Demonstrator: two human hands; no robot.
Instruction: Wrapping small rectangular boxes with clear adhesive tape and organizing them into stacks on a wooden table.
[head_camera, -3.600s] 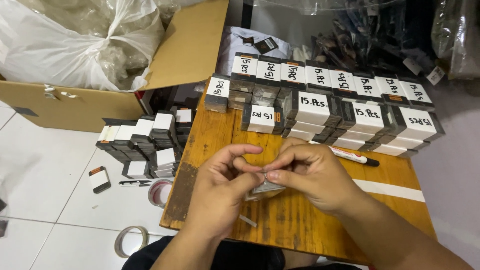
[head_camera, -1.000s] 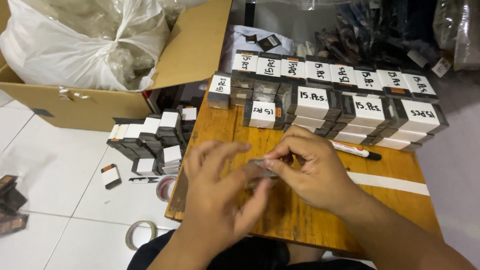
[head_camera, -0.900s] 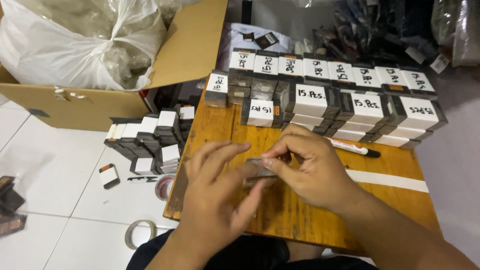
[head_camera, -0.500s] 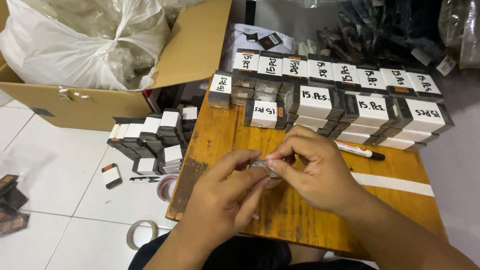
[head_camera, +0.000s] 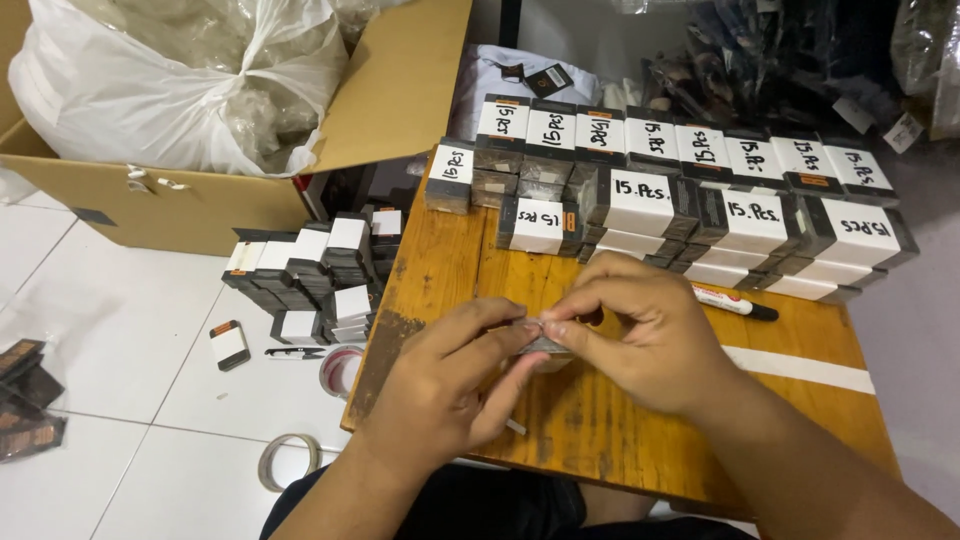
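wooden worktop (head_camera: 620, 430) crowded at back with labelled small boxes (head_camera: 640, 200). left hand (head_camera: 440, 390) and right hand (head_camera: 640, 335) both pinched small flat packet (head_camera: 545, 345) above worktop middle. thin grip; packet could have slipped onto floor.

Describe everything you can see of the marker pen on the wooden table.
The marker is a slim white pen with a black cap at its right end and some red and dark print on the barrel. It looks like plastic. It lies flat on the wooden table, slightly slanted, just in front of the stacked boxes. Its left end is hidden behind the right hand; whether they touch cannot be told. A white strip lies nearer, apart from it.
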